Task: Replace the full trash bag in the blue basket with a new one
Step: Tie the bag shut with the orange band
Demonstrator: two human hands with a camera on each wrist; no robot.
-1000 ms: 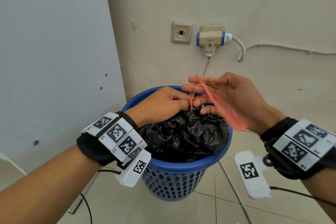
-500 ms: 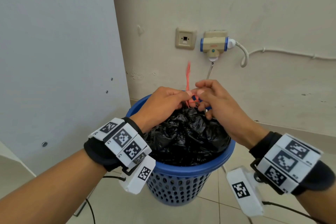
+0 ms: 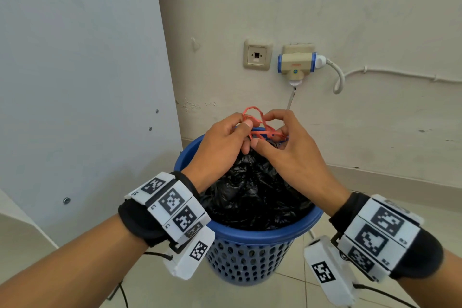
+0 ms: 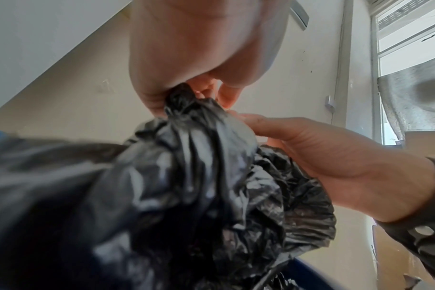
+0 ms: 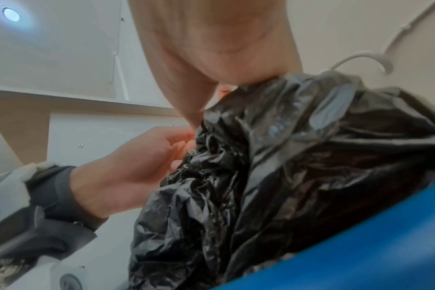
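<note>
A blue perforated basket [image 3: 252, 240] stands on the tiled floor and holds a full black trash bag [image 3: 252, 195]. The bag's top is gathered into a twisted neck [image 4: 184, 102]. My left hand [image 3: 225, 142] grips that neck from the left and its thumb pins an orange rubber band [image 3: 260, 122]. My right hand [image 3: 280, 142] is just to the right, its fingers hooked in the same band, stretching it over the neck. In the right wrist view the bag [image 5: 298, 157] bulges above the blue rim [image 5: 360, 255], with my left hand [image 5: 137, 166] beside it.
A grey-white panel [image 3: 75, 82] stands close on the left of the basket. On the wall behind are a wall socket [image 3: 257, 55] and a plug adapter [image 3: 297, 62] with a white cable [image 3: 375, 72] running right. Tiled floor lies to the right.
The right hand, which held the band stretched out wide to the right, came back to the bag's neck. The band now loops between both hands above the neck.
</note>
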